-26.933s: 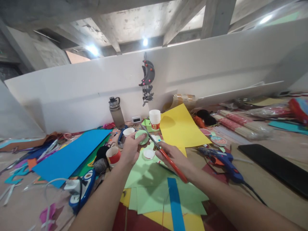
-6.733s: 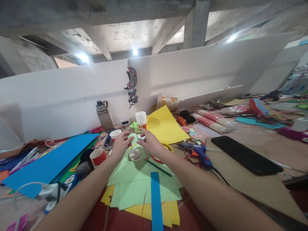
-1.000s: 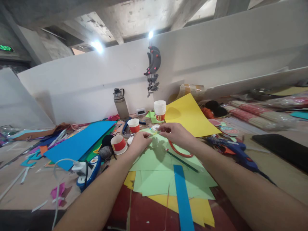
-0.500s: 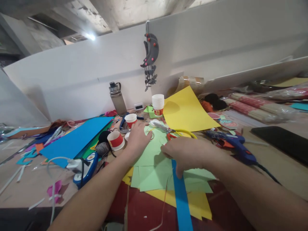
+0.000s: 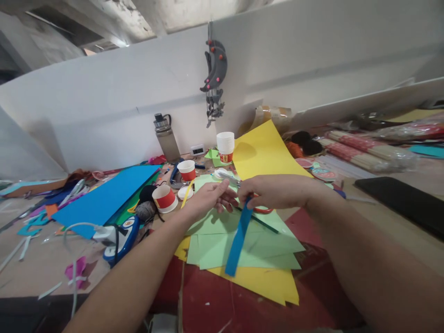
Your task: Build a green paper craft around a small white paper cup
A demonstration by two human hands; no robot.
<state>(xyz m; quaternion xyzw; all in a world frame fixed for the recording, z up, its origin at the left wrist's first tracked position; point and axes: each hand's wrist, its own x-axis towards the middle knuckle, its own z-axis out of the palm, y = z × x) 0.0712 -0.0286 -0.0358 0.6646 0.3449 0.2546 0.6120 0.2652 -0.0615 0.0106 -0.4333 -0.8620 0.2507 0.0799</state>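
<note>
My right hand (image 5: pixel 255 190) pinches the upper end of a blue paper strip (image 5: pixel 238 240), which hangs down toward me over pale green sheets (image 5: pixel 222 252). Just left of it, my left hand (image 5: pixel 217 196) is turned partly palm up with its fingers apart and nothing seen in it. Scissors (image 5: pixel 263 210) with red handles lie partly hidden behind my right hand. A thin dark green strip (image 5: pixel 265 221) crosses the green sheets. Beside my left wrist is a narrow yellow strip (image 5: pixel 187 194).
Red and white paper cups (image 5: pixel 164 199) stand and lie to the left, near a blue sheet (image 5: pixel 107 199) and a power strip (image 5: pixel 121 243). Stacked cups (image 5: pixel 225 145), a bottle (image 5: pixel 167 141) and a yellow sheet (image 5: pixel 263 155) are at the back. A black phone-like slab (image 5: pixel 402 203) lies right.
My right hand has lifted the blue strip and moved up, closer to my left hand, which has turned over. The yellow and dark green strips now show, and the glue gun is mostly hidden.
</note>
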